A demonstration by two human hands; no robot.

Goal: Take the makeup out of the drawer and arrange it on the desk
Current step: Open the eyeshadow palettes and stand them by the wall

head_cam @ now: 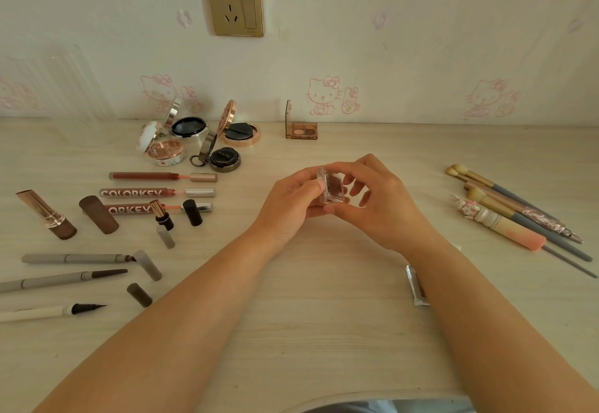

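Note:
Both hands hold a small clear eyeshadow case (332, 187) with a brown pan above the middle of the pale wooden desk (308, 315). My left hand (288, 205) grips its left side, thumb on the edge. My right hand (376, 198) pinches its right side and top. A second clear case (416, 286) lies flat on the desk, partly hidden by my right forearm. An open eyeshadow palette (301, 128) stands at the back by the wall.
Several open compacts (194, 140) sit at the back left. Lip glosses (158, 192), lipsticks (47, 214), loose caps and eyeliner pens (74, 258) lie on the left. Makeup brushes (512, 214) lie on the right. A wall socket (235, 0) is above.

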